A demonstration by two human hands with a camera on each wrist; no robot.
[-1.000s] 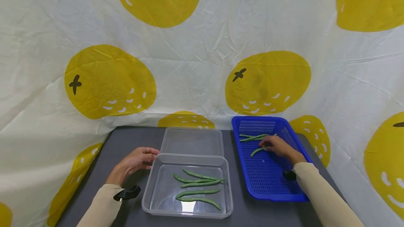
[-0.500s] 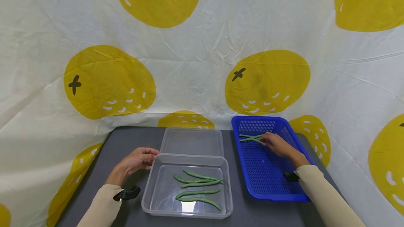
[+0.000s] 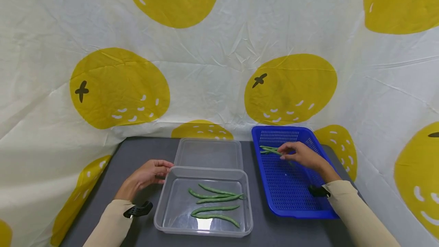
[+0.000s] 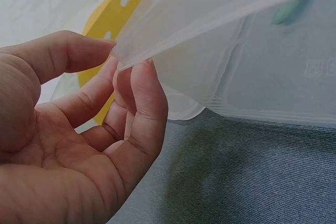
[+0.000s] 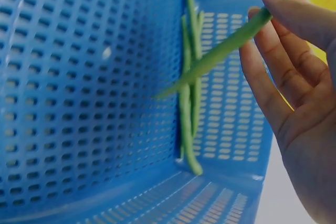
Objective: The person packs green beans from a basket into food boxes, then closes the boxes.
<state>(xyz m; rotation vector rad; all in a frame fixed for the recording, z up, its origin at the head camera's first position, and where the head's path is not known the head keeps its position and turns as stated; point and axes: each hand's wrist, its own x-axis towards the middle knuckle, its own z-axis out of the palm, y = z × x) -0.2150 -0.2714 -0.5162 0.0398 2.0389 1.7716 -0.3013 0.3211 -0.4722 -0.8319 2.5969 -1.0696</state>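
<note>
left hand: pinching the plastic container at its upper-left corner
plastic container: lower middle; probably light, flexible, best held by the rim; clear
green beans inside: slender, curved
held green bean: over blue basket, right of frame; likely light, crisp, snappable, so pinch mid-length; tapered
right hand: pinching that bean

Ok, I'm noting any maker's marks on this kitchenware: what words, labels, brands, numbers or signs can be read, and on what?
Readable text: none.
Clear plastic container: faint marks in the left wrist view, too blurred to read.
Blue perforated basket: no lettering seen.
Cloth backdrop: dark crosses on the yellow fruit prints, seemingly pattern rather than text.
</note>
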